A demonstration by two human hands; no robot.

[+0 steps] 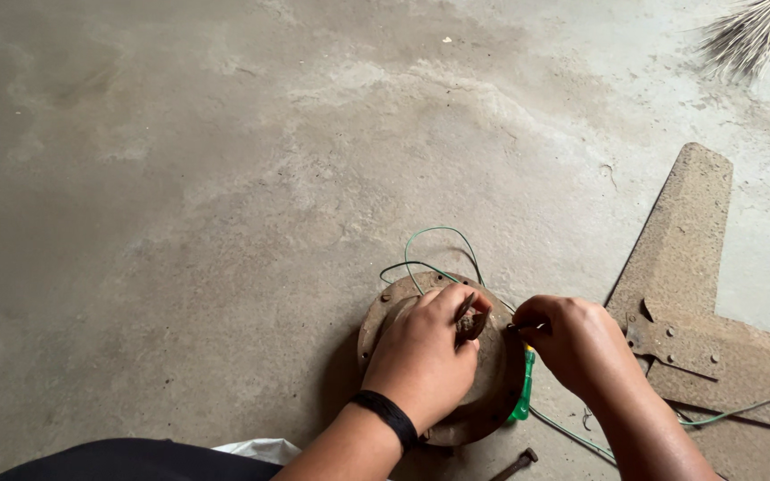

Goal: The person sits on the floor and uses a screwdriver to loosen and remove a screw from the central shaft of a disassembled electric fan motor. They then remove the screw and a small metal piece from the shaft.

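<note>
Rusty round metal housing (483, 392) flat on grey concrete floor (180, 223), low in the middle of the view, with thin green wires (438, 240) looping up from its top edge. Left hand (425, 356) down on top of the disc, fingers bent in narrow, pinching a small dark part (467, 322) near the middle — too small to say what kind. Black band (387, 419) around that wrist. Right hand (577, 343) just beside the disc's right edge, curled almost closed around a thin tool or wire end (520, 328); hard to tell which. Green-handled tool (522, 392) against the disc's right rim, and a loose bolt (517, 463) on the floor just below. Probably heavy and stiff, this disc — thick metal, not bendy, rough with rust, so not slippery but likely dirty and scratchy on skin. Best held by the thick outer rim with a whole hand, or pressed flat from above. Wires the soft part: light, springy, easy to snap or pull loose, so better pinched gently close to the end. Flat rusty fan blades (683, 258) off to the right, one with a bolted bracket (675, 343). Straw broom tip (750, 36) far up in the corner.
</note>
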